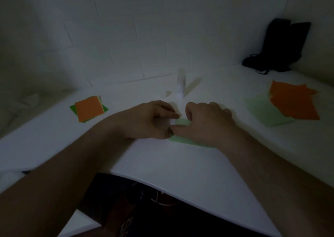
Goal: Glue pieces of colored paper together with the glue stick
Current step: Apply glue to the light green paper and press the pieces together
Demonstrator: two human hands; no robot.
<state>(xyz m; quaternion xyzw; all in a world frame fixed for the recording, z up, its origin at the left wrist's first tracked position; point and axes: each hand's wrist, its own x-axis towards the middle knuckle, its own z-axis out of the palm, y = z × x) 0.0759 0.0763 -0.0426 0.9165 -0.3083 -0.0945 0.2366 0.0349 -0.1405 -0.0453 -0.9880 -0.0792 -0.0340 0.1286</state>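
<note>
1. L hand (153, 119): fingers curled, tips pressing down on the pale green paper (182, 139) at table (162, 164) centre; whether it pinches an edge can't be told.
2. R hand (207, 121): fingers bent, thumb and index tip on same sheet, touching L fingertips.
3. Glue stick (181, 83): upright, capped, just behind hands, untouched.
4. Stack w/ orange top sheet (89, 108): far L.
5. Orange sheets (294, 101) overlapping light green sheet (263, 112): far R.
6. Black bag (278, 47): rear R corner, against wall.

Head view looks forward and down, close over the table (162, 164)
</note>
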